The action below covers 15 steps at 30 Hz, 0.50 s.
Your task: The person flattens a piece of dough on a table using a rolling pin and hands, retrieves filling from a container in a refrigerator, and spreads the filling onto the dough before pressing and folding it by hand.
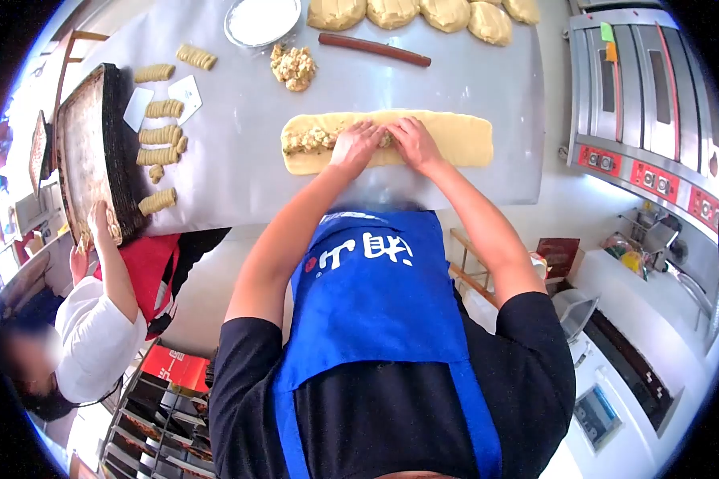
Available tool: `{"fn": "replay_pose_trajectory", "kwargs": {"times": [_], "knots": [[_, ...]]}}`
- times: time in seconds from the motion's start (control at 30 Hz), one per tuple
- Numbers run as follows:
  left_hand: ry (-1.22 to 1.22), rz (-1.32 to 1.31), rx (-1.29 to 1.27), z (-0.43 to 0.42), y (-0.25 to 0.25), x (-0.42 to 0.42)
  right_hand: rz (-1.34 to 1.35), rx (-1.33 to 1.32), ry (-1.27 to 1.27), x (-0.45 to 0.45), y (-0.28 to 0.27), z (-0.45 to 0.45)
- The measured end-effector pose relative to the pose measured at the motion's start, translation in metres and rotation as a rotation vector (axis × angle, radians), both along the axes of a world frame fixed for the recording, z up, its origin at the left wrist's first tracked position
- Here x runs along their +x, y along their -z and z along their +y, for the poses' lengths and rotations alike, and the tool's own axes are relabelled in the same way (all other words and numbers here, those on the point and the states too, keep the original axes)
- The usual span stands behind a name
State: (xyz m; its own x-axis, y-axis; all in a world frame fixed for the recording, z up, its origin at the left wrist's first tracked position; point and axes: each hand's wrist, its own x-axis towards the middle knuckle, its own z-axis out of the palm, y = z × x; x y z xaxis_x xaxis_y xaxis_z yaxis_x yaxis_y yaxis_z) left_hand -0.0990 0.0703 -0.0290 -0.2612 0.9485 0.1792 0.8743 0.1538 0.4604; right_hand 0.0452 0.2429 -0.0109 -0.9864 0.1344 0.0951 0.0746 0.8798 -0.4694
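A flat, elongated sheet of yellow dough lies across the metal table in front of me. Along its left half runs a strip of crumbly, chunky filling. My left hand is closed over the strip near the sheet's middle, fingers bent down onto the filling. Right beside it, my right hand is closed as well, with a bit of filling showing between the two hands. My palms and fingertips hide what lies directly under them.
Beyond the sheet are a rolling pin, a filling heap, a bowl of white powder and several dough lumps. Shaped dough pieces and white scrapers lie left. A co-worker works at a dark-rimmed tray.
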Motion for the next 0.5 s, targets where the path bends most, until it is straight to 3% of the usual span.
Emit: {"fn": "replay_pose_trajectory", "kwargs": {"times": [0.07,0.3,0.43,0.5], "knots": [[-0.028,0.026,0.031,0.007,-0.019,0.008,0.166,-0.008,0.079,0.007,-0.011,-0.003],[0.008,0.061,0.052,0.011,0.010,0.019,0.105,0.068,0.154,0.039,0.004,0.006],[-0.001,0.010,-0.073,0.024,-0.018,0.023,0.169,0.058,0.169,0.036,-0.001,0.011],[0.010,0.189,0.053,0.024,-0.041,0.031,0.206,0.014,0.181,0.044,-0.005,0.003]]}}
